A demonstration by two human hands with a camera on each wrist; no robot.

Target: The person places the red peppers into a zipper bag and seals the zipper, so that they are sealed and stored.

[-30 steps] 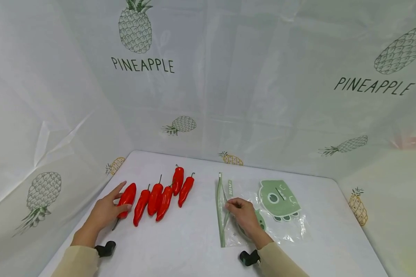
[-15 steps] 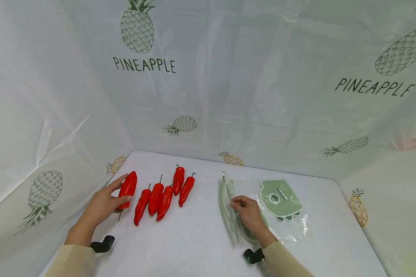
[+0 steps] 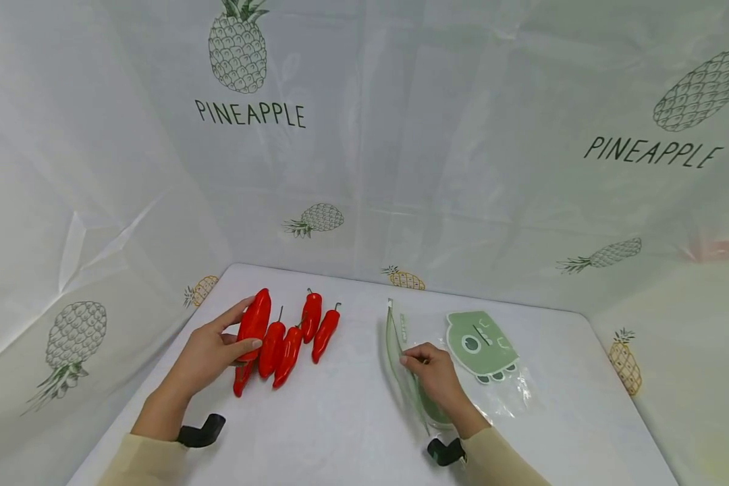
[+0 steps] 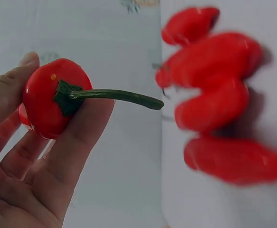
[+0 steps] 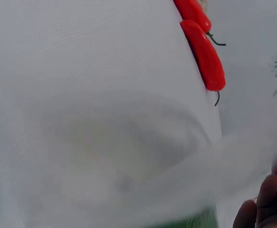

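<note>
My left hand (image 3: 209, 354) grips a glossy red chili pepper (image 3: 255, 320) between thumb and fingers, raised above the others. In the left wrist view its green stem (image 4: 121, 96) points toward the camera's right. A row of several more red chili peppers (image 3: 325, 332) lies just beyond and to the right; the held one partly covers the nearest. My right hand (image 3: 439, 381) pinches the mouth edge of a clear zip bag (image 3: 482, 341) with a green cartoon print. The bag's green zip strip (image 3: 395, 344) bows apart, leaving a gap on its left side. Blurred plastic fills much of the right wrist view.
A white table (image 3: 340, 432) stands against a sheet (image 3: 462, 169) printed with pineapples, which rises at the back and both sides. Black wrist mounts (image 3: 202, 432) sit by both sleeves.
My left hand has lifted the chili pepper off the table and carried it right, over the neighbouring pepper. My right hand has raised the bag's edge, and its mouth gapes wider.
</note>
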